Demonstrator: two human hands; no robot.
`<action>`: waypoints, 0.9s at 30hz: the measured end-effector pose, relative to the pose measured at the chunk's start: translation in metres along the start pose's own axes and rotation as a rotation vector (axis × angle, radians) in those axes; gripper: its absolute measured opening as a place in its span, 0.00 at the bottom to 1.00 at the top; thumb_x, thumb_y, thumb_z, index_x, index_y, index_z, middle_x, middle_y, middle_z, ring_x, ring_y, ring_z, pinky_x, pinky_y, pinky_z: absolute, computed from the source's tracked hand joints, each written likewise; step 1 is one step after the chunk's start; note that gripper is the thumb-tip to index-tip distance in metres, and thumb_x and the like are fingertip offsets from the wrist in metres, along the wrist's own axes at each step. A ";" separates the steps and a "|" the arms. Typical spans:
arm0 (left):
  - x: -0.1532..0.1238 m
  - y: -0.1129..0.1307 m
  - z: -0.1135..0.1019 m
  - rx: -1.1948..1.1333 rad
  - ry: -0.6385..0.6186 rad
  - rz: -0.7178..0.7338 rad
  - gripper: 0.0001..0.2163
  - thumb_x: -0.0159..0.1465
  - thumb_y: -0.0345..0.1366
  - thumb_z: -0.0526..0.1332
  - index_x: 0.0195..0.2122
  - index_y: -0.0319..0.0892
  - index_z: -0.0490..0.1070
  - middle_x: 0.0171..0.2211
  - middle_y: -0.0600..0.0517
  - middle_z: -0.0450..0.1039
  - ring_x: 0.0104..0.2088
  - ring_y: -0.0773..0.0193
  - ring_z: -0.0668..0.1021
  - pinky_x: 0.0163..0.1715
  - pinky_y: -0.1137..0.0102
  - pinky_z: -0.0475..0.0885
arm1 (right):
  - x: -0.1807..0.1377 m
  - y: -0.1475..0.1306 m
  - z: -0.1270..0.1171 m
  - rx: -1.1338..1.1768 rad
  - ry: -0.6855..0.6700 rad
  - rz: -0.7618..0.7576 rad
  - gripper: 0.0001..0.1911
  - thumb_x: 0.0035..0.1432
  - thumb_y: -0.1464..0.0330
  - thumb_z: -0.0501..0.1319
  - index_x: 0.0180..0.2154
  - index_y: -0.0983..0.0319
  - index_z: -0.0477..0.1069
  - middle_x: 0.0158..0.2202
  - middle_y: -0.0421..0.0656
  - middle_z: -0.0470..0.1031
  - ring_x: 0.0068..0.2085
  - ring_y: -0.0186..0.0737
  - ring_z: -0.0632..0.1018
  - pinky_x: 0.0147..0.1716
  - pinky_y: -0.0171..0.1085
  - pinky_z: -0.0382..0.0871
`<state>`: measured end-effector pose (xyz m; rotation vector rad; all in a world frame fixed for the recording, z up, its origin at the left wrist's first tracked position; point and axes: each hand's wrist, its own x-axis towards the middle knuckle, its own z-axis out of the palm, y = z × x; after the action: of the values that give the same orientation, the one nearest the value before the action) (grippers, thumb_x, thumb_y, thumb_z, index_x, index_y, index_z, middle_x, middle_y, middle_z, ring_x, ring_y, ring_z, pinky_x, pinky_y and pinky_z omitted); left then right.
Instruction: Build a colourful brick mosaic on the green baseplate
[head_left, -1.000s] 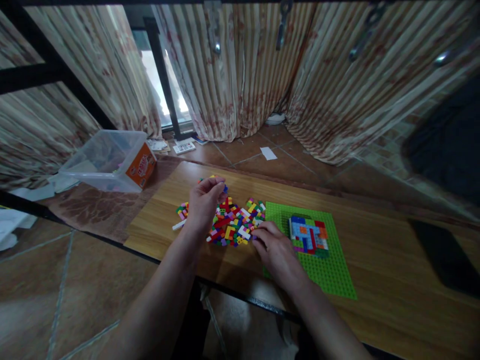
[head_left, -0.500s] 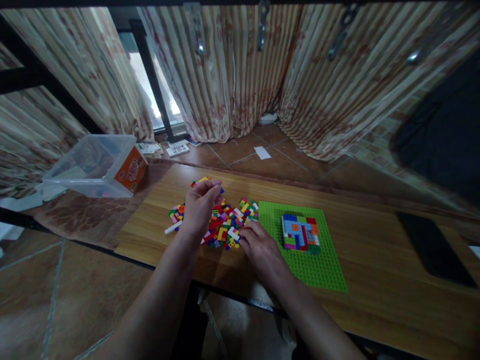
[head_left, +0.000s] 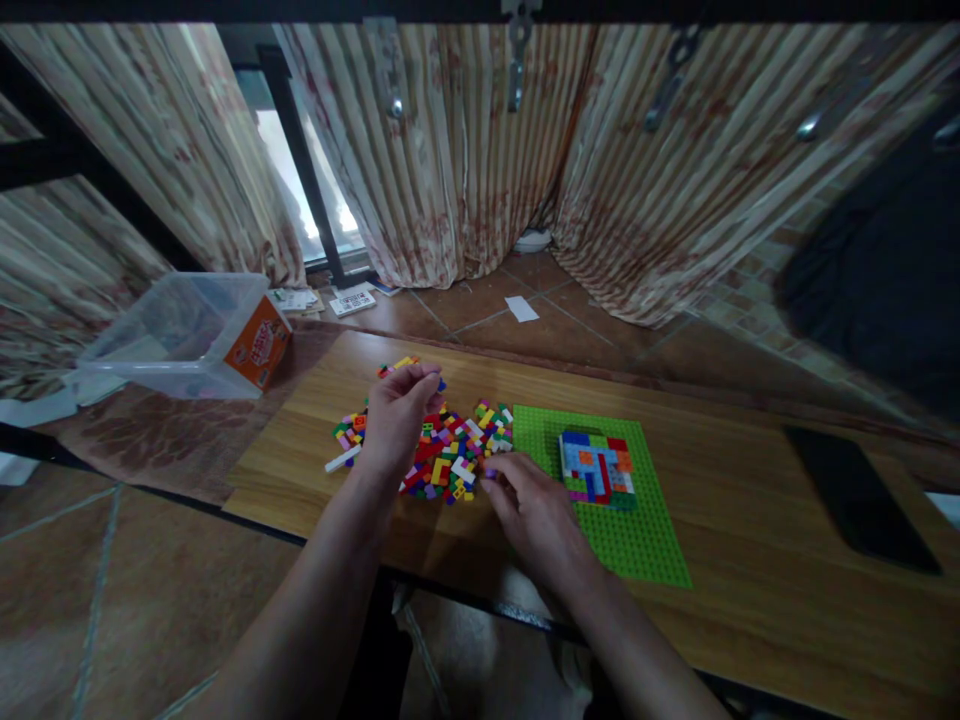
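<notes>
From the head camera: a small block picture [head_left: 598,468] sits on the green baseplate [head_left: 637,545], with most studs bare. Many loose bricks [head_left: 450,455] wait. The left hand [head_left: 395,420] hovers half-curled; the right hand [head_left: 534,510] pinches something tiny beside the pile, though I cannot tell what.

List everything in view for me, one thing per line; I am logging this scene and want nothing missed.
bricks: a loose pile, many colours, on the table left of the baseplate
baseplate: one, green, flat on the table
build: one, blue, red, orange and green, on the baseplate
table: one, wooden
box: one, clear plastic with an orange label, left of the table
phone: one, black, flat on the table's right side
curtains: striped beige, behind the table
papers: a few, white, on the tiled floor by the curtains
left hand: over the pile's left part, fingers curled; whether it holds a brick cannot be told
right hand: at the pile's near right edge, fingertips at the bricks
</notes>
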<state>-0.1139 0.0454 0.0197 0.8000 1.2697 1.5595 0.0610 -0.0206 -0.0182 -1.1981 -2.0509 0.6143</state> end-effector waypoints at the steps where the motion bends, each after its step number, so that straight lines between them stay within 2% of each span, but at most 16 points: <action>1: 0.000 0.000 0.000 0.005 -0.001 -0.002 0.11 0.49 0.36 0.69 0.33 0.37 0.76 0.26 0.54 0.73 0.24 0.73 0.71 0.28 0.76 0.67 | -0.001 -0.001 -0.005 0.029 0.025 0.012 0.07 0.63 0.73 0.57 0.41 0.60 0.73 0.40 0.44 0.77 0.42 0.40 0.78 0.42 0.39 0.73; 6: -0.001 -0.001 0.001 0.012 -0.001 -0.009 0.12 0.48 0.37 0.69 0.33 0.38 0.76 0.26 0.54 0.73 0.23 0.73 0.71 0.28 0.75 0.67 | -0.007 0.010 -0.039 0.152 0.183 0.077 0.08 0.61 0.70 0.59 0.39 0.57 0.77 0.40 0.42 0.78 0.42 0.38 0.78 0.42 0.38 0.73; 9: -0.001 -0.001 0.002 0.007 0.007 -0.011 0.12 0.48 0.37 0.70 0.32 0.38 0.76 0.26 0.54 0.73 0.23 0.73 0.71 0.28 0.75 0.67 | -0.013 0.029 -0.062 0.188 0.287 0.201 0.08 0.59 0.65 0.62 0.39 0.55 0.78 0.43 0.43 0.77 0.43 0.41 0.78 0.42 0.42 0.74; 12: -0.002 -0.001 0.004 0.000 0.011 -0.021 0.12 0.47 0.37 0.70 0.32 0.37 0.76 0.26 0.53 0.73 0.24 0.73 0.71 0.28 0.75 0.68 | -0.020 0.052 -0.081 0.187 0.392 0.295 0.09 0.58 0.61 0.63 0.39 0.56 0.79 0.42 0.45 0.78 0.41 0.43 0.78 0.40 0.44 0.76; 19: -0.001 -0.003 0.010 -0.004 0.014 -0.006 0.11 0.47 0.37 0.70 0.31 0.38 0.77 0.26 0.53 0.73 0.25 0.71 0.72 0.28 0.75 0.69 | -0.030 0.081 -0.105 -0.007 0.316 0.317 0.10 0.57 0.60 0.63 0.37 0.56 0.80 0.39 0.43 0.80 0.40 0.43 0.80 0.42 0.44 0.75; 22: -0.001 -0.003 0.012 0.002 0.010 -0.013 0.12 0.47 0.38 0.71 0.30 0.38 0.77 0.26 0.53 0.73 0.25 0.71 0.72 0.28 0.75 0.69 | -0.032 0.084 -0.106 -0.055 0.289 0.326 0.12 0.57 0.58 0.63 0.38 0.57 0.79 0.39 0.43 0.81 0.38 0.44 0.81 0.40 0.43 0.75; 27: -0.002 -0.002 0.015 0.011 0.005 -0.020 0.12 0.46 0.37 0.70 0.30 0.38 0.76 0.26 0.54 0.73 0.25 0.72 0.72 0.28 0.75 0.69 | -0.033 0.086 -0.102 -0.122 0.216 0.235 0.10 0.59 0.60 0.61 0.36 0.57 0.78 0.38 0.43 0.81 0.39 0.45 0.81 0.41 0.44 0.75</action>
<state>-0.0996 0.0491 0.0213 0.7884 1.2872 1.5402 0.1973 -0.0032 -0.0198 -1.5221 -1.8026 0.4505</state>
